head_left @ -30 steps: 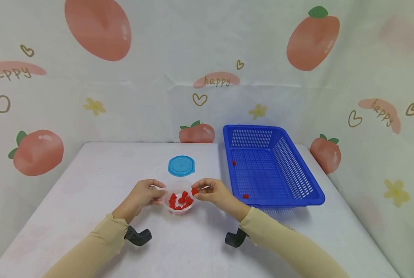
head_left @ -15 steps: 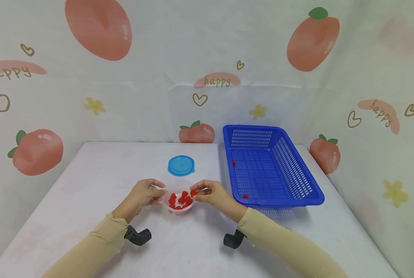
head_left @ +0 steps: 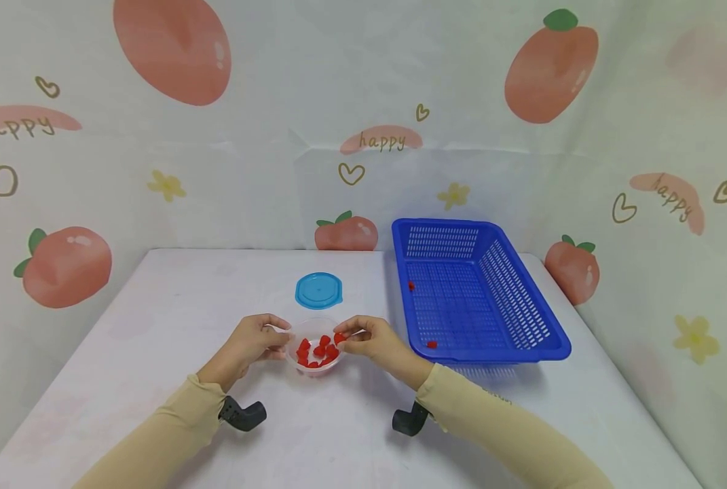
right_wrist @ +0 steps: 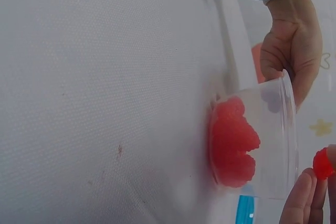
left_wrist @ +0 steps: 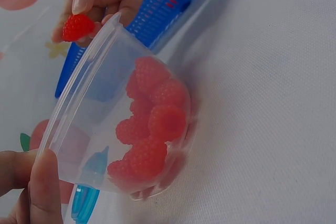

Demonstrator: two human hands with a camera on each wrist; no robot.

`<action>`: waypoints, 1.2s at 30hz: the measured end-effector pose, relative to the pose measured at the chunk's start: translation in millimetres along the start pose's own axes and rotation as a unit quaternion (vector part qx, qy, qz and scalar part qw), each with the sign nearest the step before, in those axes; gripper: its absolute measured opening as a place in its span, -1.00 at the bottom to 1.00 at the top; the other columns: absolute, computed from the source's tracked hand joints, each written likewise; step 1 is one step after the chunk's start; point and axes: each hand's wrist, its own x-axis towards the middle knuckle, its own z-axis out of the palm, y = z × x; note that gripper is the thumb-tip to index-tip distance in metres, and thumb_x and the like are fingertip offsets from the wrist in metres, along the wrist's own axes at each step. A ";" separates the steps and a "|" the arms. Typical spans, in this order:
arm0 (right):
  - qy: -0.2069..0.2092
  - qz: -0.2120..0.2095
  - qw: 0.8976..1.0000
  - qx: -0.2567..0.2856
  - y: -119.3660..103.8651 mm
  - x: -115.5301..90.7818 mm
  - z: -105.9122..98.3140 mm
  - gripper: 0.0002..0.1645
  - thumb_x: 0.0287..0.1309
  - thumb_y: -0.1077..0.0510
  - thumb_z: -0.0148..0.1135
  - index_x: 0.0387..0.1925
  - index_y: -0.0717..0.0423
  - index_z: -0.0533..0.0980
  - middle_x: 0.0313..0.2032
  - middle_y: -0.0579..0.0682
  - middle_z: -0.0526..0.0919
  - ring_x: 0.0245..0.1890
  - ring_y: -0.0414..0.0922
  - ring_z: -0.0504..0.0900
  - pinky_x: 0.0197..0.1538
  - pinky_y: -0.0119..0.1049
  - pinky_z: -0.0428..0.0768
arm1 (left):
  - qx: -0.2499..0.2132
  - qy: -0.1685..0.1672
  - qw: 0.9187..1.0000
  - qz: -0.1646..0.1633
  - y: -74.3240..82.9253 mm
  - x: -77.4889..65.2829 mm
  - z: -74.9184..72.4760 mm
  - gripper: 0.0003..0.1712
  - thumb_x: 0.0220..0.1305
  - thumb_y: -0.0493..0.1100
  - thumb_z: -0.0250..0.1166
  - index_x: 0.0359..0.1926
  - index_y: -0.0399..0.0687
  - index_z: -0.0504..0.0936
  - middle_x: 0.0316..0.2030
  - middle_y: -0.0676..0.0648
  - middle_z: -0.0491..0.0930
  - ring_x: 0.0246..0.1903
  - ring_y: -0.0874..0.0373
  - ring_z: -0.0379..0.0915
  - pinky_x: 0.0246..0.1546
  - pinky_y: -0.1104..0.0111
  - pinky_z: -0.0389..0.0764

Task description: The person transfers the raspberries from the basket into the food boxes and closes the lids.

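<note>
A clear plastic tub (head_left: pixel 314 373) stands on the table with several raspberries (left_wrist: pixel 149 156) lying in its bottom. My left hand (head_left: pixel 254 345) pinches the tub's rim on its left side, thumb and fingers on either side of the wall in the left wrist view. Between thumb and fingertips my right hand (head_left: pixel 375 345) holds one raspberry (left_wrist: pixel 77 28) just above the tub's right rim. That raspberry is apart from the ones in the tub.
Behind the tub a blue lid (head_left: pixel 318 291) lies flat on the white table (head_left: pixel 216 292). To the right stands a blue slotted basket (head_left: pixel 561 346), with a raspberry (head_left: pixel 432 344) near its front and another red piece (head_left: pixel 411 286) by its left wall.
My right hand has shifted slightly left with its raspberry, closer over the tub's rim, and then stayed nearly still. The left hand and the tub have not moved.
</note>
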 end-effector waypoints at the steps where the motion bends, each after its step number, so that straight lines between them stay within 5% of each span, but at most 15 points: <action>1: 0.000 0.001 1.000 0.000 -0.5 -0.3 0.0 -0.68 0.13 0.29 0.31 -0.04 0.24 0.58 -0.12 0.07 0.63 -0.25 -0.16 0.59 -0.08 -0.34 0.67 | 0.000 0.001 1.000 0.000 -0.1 0.2 0.1 -0.62 0.27 -0.22 0.28 0.05 -0.30 0.48 -0.48 -0.08 0.56 -0.52 0.16 0.48 -0.43 0.47 0.65; 18: -0.002 -0.004 1.000 0.003 -0.4 -0.8 -0.9 -0.63 0.15 0.33 0.26 0.02 0.33 0.53 -0.11 0.24 0.59 -0.26 -0.16 0.58 -0.06 -0.34 0.66 | -0.011 -0.009 1.000 0.013 0.5 -0.4 -0.1 -0.61 0.24 -0.27 0.29 0.05 -0.37 0.46 -0.52 -0.06 0.54 -0.55 0.19 0.47 -0.46 0.47 0.65; 24: -0.013 -0.014 1.000 0.015 -18.0 -12.3 -5.2 -0.64 0.17 0.30 0.26 0.03 0.29 0.53 -0.08 0.25 0.58 -0.24 -0.17 0.59 -0.04 -0.34 0.66 | -0.015 -0.009 1.000 0.014 0.0 -0.5 -0.3 -0.61 0.24 -0.27 0.29 0.04 -0.37 0.46 -0.53 -0.05 0.54 -0.56 0.20 0.47 -0.47 0.48 0.64; 29: -0.018 -0.056 0.998 0.023 -49.1 -26.6 -26.9 -0.63 0.17 0.26 0.29 0.03 0.24 0.53 -0.12 0.12 0.58 -0.19 -0.14 0.60 0.01 -0.30 0.64 | -0.009 -0.007 1.000 0.010 -1.0 -0.1 -0.2 -0.60 0.24 -0.24 0.30 0.05 -0.35 0.47 -0.52 -0.06 0.55 -0.55 0.18 0.47 -0.46 0.47 0.65; 36: 0.070 -0.099 0.991 0.056 -85.8 -20.5 -90.5 -0.68 0.23 0.25 0.25 0.02 0.12 0.52 -0.15 -0.07 0.56 -0.11 -0.16 0.57 0.02 -0.41 0.58 | -0.009 -0.008 1.000 0.006 -1.2 2.1 -0.5 -0.62 0.25 -0.24 0.30 0.03 -0.33 0.48 -0.53 -0.06 0.54 -0.55 0.18 0.47 -0.46 0.48 0.64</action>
